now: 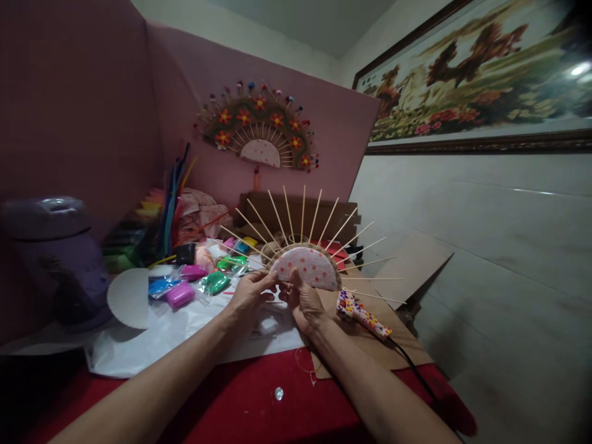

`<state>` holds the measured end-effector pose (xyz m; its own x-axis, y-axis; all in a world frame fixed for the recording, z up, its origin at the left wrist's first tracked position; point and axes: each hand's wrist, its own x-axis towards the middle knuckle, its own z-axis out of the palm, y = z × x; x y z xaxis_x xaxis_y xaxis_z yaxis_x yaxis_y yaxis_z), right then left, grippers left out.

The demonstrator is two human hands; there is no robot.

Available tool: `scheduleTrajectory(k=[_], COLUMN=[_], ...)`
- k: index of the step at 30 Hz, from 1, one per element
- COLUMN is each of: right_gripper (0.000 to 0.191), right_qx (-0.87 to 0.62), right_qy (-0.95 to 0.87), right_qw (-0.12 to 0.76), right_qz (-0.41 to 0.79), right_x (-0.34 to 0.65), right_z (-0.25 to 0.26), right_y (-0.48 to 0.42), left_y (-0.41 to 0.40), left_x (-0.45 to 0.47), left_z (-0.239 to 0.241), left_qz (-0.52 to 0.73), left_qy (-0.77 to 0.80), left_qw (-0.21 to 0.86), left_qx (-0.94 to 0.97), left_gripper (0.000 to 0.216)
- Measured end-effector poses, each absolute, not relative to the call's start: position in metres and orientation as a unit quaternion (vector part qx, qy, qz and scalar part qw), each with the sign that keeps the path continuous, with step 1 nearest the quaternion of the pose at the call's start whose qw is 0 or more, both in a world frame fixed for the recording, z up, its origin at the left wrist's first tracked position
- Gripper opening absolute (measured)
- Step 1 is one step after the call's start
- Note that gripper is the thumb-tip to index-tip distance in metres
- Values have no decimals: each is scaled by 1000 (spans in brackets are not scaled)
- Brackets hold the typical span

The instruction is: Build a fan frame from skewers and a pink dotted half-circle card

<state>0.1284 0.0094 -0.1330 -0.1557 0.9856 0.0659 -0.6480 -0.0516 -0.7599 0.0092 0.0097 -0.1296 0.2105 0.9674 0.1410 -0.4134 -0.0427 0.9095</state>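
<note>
A half-round fan craft (309, 266) is held up in front of me, its pink dotted face toward me. Thin wooden sticks spread out from its curved edge, which has a brown twine border. My left hand (256, 290) pinches its lower left corner. With the thumb on the dotted face, my right hand (300, 299) grips the lower edge just beside the left. The fingers behind the piece are partly hidden. Right of the hands, a flower-patterned glue gun (363, 314) with a black cord lies on brown cardboard (402, 345).
Several bright clay packets (180, 295) lie on white sheeting (152, 354) at left, near a white half disc (129, 299) and a purple bottle (60, 265). A finished fan (261, 132) hangs on the pink panel (333, 123). A clear bead (278, 393) sits on the red cloth (231, 401).
</note>
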Motion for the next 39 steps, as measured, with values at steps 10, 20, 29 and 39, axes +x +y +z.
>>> scheduleTrajectory(k=[10,20,29,39], right_gripper=[35,41,42,41], right_qx=[-198,-222,-214,-220], right_qy=[-293,-321,-300,-306], right_qw=[631,615,615,618], right_qz=[690,685,697,690], right_x=[131,131,135,134], right_z=[-127,-130,-133,-130], right_y=[11,10,17,13], left_y=[11,9,11,11], left_x=[10,12,14,13], left_z=[-127,-127,-131,-128], left_qz=[582,555,534,525], left_qy=[295,340,340,342], left_qw=[633,588,583,604], left_qx=[416,481,509,492], left_gripper=[33,34,32,41])
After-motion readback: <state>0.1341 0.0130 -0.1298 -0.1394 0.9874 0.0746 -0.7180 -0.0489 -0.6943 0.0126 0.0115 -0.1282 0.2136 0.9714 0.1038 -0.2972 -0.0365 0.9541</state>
